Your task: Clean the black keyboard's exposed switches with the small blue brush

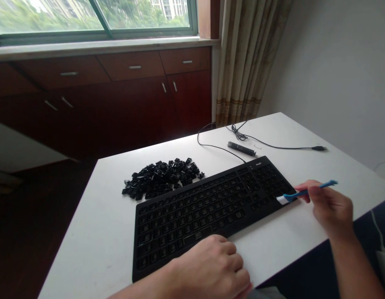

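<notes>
A black keyboard (198, 211) lies slantwise on the white table, its key positions bare of caps. My right hand (331, 205) pinches a small blue-handled brush (304, 192) at the keyboard's right end. The white bristles rest at the lower right corner, by the number pad. By the keyboard's front edge is my left hand (215, 265), its fingers curled in, with nothing visible in them; the fingertips are mostly hidden. Behind the keyboard sits a heap of loose black keycaps (161, 176).
On the table (86, 232) a long black bar-shaped piece (241, 148) and a thin bent wire (257, 146) lie behind the keyboard. Its cable (239, 133) runs to a USB plug (319, 148) at the right. Beyond stand wooden cabinets (118, 108) and a curtain (242, 58).
</notes>
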`<state>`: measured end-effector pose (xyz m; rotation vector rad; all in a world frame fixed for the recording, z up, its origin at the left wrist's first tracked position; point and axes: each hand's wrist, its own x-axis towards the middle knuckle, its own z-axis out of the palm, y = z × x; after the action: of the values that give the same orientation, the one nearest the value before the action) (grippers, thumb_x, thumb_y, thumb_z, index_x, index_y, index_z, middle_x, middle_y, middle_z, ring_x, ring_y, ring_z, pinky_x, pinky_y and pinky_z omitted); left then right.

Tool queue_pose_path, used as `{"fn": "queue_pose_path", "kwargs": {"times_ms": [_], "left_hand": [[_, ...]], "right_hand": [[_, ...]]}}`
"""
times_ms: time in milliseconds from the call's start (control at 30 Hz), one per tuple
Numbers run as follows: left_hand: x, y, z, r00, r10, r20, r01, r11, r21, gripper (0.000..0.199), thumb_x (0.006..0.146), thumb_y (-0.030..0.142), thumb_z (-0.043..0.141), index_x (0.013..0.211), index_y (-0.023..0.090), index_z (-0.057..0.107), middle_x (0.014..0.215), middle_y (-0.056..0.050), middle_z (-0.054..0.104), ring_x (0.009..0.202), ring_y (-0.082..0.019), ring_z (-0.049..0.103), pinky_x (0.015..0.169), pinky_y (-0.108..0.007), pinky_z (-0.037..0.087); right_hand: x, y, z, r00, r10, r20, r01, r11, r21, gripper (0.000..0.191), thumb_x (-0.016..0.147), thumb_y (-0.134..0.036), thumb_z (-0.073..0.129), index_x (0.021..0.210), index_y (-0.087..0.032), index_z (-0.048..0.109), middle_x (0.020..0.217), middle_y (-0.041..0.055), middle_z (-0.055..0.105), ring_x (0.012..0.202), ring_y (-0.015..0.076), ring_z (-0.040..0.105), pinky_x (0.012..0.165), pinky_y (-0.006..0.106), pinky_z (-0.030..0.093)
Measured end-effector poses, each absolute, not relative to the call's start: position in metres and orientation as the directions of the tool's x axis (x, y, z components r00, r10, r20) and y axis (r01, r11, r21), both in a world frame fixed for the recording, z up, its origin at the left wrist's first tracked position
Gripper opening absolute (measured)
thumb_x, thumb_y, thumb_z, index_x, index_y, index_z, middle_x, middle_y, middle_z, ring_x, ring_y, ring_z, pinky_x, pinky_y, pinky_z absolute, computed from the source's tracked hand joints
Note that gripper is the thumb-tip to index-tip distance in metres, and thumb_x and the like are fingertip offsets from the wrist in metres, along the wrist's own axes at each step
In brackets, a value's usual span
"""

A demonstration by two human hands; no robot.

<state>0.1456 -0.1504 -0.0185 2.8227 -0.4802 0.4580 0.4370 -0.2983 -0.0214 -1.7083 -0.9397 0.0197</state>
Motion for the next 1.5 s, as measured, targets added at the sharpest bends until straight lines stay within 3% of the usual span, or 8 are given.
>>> {"fn": "queue_pose_path", "kwargs": {"times_ms": [133,267,500,633,733,900,1167,1500], "left_hand": [[0.146,-0.150,-0.019,0.895,-0.288,0.339,-0.362,-0.914,0.181,0.036,0.097,0.036,0.060,0.068,0.021,0.044,0.058,0.004,0.052,0.051,-0.013,0.046,0.052,-0.032,0.033],[0.146,-0.150,-0.019,0.891,-0.286,0.352,-0.364,-0.914,0.180,0.036,0.097,0.035,0.061,0.068,0.021,0.044,0.059,0.005,0.052,0.051,-0.013,0.046,0.052,-0.032,0.032],[0.147,-0.150,-0.018,0.884,-0.273,0.378,-0.364,-0.911,0.193,0.035,0.095,0.035,0.062,0.067,0.021,0.046,0.059,0.005,0.052,0.051,-0.014,0.044,0.051,-0.033,0.033],[0.147,-0.150,-0.018,0.885,-0.272,0.377,-0.360,-0.914,0.187,0.035,0.095,0.035,0.063,0.067,0.021,0.045,0.059,0.005,0.051,0.051,-0.013,0.044,0.051,-0.032,0.032],[0.147,-0.150,-0.019,0.892,-0.284,0.351,-0.361,-0.915,0.177,0.035,0.095,0.035,0.061,0.068,0.021,0.045,0.059,0.005,0.051,0.051,-0.013,0.045,0.052,-0.032,0.032],[0.147,-0.150,-0.018,0.894,-0.286,0.344,-0.358,-0.918,0.168,0.036,0.096,0.036,0.060,0.068,0.021,0.043,0.058,0.005,0.051,0.051,-0.012,0.046,0.052,-0.032,0.031],[0.146,-0.150,-0.018,0.897,-0.292,0.331,-0.361,-0.917,0.169,0.036,0.096,0.036,0.061,0.068,0.021,0.044,0.058,0.004,0.051,0.051,-0.012,0.047,0.051,-0.032,0.031],[0.145,-0.151,-0.021,0.895,-0.301,0.329,-0.366,-0.918,0.154,0.037,0.099,0.037,0.058,0.069,0.021,0.042,0.058,0.004,0.049,0.052,-0.013,0.044,0.052,-0.032,0.028]], "right_hand": [[0.434,-0.300,-0.020,0.738,0.596,0.316,0.430,-0.055,-0.901,0.027,0.093,-0.045,0.067,0.083,-0.024,0.080,0.066,0.0047,0.069,0.056,0.0177,0.060,0.053,0.034,0.050],[0.432,-0.298,-0.020,0.701,0.662,0.265,0.470,-0.149,-0.870,0.025,0.091,-0.047,0.069,0.092,-0.025,0.081,0.063,0.0011,0.069,0.059,0.0193,0.065,0.065,0.037,0.056],[0.435,-0.292,-0.018,0.573,0.576,0.582,0.766,-0.124,-0.631,0.022,0.090,-0.029,0.073,0.112,-0.030,0.079,0.102,0.0033,0.079,0.091,0.0231,0.072,0.090,0.043,0.056],[0.435,-0.290,-0.014,0.548,0.606,0.577,0.774,-0.104,-0.625,0.019,0.093,-0.025,0.068,0.111,-0.027,0.075,0.107,0.0043,0.076,0.100,0.0228,0.071,0.094,0.042,0.056],[0.436,-0.289,-0.017,0.610,0.590,0.529,0.717,-0.126,-0.685,0.015,0.095,-0.033,0.064,0.106,-0.026,0.074,0.108,0.0057,0.073,0.097,0.0222,0.069,0.085,0.039,0.058],[0.441,-0.290,-0.031,0.717,0.553,0.426,0.566,-0.105,-0.818,0.026,0.096,-0.040,0.063,0.116,-0.025,0.069,0.102,0.0067,0.073,0.068,0.0149,0.063,0.054,0.029,0.052],[0.427,-0.287,-0.018,0.749,0.471,0.466,0.589,-0.150,-0.794,0.018,0.089,-0.040,0.074,0.101,-0.027,0.076,0.105,0.0054,0.073,0.091,0.0197,0.068,0.074,0.032,0.055],[0.398,-0.266,0.004,0.728,0.492,0.478,0.572,-0.051,-0.819,0.023,0.100,-0.041,0.056,0.094,-0.026,0.073,0.076,0.0014,0.064,0.058,0.0130,0.054,0.052,0.029,0.045]]}}
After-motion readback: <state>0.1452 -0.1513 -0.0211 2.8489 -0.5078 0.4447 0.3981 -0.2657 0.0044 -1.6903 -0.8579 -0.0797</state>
